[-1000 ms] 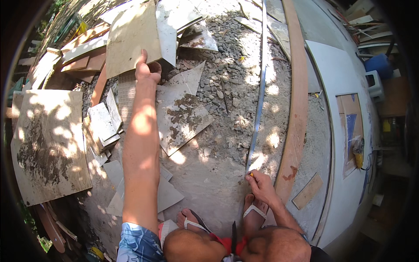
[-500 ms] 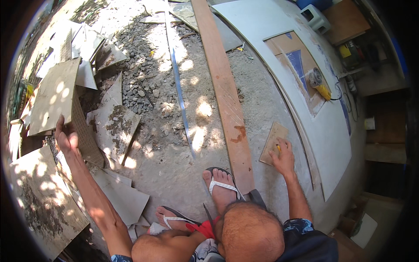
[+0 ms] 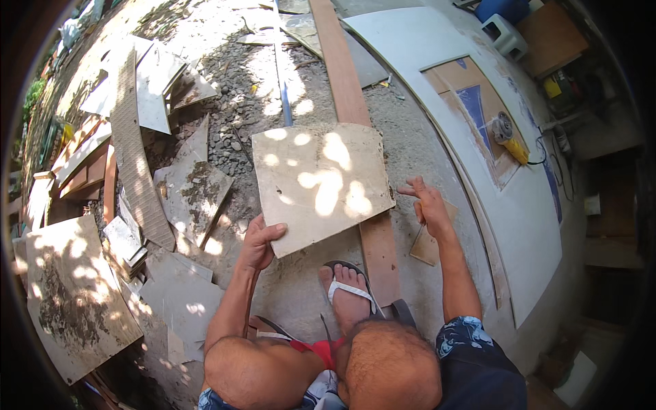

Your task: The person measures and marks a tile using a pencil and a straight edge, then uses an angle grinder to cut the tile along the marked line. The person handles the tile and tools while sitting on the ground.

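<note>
My left hand (image 3: pixel 260 242) is closed on the lower-left corner of a square beige board (image 3: pixel 301 205), dappled with sunlight, held above my right foot (image 3: pixel 348 294). My right hand (image 3: pixel 427 205) is open beside the board's right edge, fingers spread, with nothing visible in it. Under and behind that hand lies a small wooden offcut (image 3: pixel 427 253). A long reddish plank (image 3: pixel 379 260) and a long metal strip (image 3: pixel 284 96) run beneath the held board.
Broken boards (image 3: pixel 191 198) and a large stained board (image 3: pixel 82 294) lie at left on gravel and concrete. A white panel (image 3: pixel 519 266) at right bears a yellow power tool with cord (image 3: pixel 511 143). A blue container (image 3: pixel 495 10), grey stool (image 3: pixel 502 37) and brown board (image 3: pixel 550 34) stand behind.
My left hand has brought the square board from the left pile to the middle. My right hand has left the small offcut, moved upward and opened its fingers.
</note>
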### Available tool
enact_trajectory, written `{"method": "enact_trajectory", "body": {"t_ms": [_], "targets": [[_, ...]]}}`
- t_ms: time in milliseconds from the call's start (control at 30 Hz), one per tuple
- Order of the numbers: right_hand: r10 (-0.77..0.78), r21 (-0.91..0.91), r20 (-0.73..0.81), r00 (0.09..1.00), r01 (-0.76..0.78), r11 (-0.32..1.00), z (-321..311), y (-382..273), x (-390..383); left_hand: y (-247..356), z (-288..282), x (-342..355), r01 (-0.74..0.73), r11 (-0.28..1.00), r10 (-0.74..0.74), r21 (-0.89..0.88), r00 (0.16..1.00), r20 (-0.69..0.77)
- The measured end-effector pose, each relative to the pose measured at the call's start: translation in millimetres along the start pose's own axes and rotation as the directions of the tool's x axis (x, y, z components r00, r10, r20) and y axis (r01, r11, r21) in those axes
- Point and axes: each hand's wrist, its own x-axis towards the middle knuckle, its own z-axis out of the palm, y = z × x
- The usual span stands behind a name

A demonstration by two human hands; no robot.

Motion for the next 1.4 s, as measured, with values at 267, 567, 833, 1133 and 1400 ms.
{"method": "enact_trajectory", "body": {"t_ms": [267,567,833,1133,1400], "targets": [[0.041,-0.167,-0.069,0.997,-0.052,0.985,-54.9,75.2,-8.4,-79.8,40.0,58.3,0.223,0.967,-0.237,0.122,0.964,0.122],[0.059,-0.621,-0.516,0.855,-0.421,0.661,-19.8,115.8,-92.3,-71.6,36.2,55.4,0.122,0.734,-0.074,0.669,0.992,-0.100],[0.062,-0.678,-0.512,0.857,-0.447,0.584,31.9,105.2,-99.3,-62.1,58.9,112.1,-0.097,0.134,0.342,0.986,0.939,0.046],[0.063,-0.699,-0.521,0.851,-0.468,0.541,-9.8,110.4,-108.0,-16.3,-0.3,131.9,0.044,0.006,0.571,0.999,0.820,-0.039],[0.280,0.350,-0.264,0.923,-0.179,0.919,-40.8,85.8,-143.4,56.7,19.1,81.4,-0.016,-0.080,-0.183,0.997,0.983,0.001]]}}
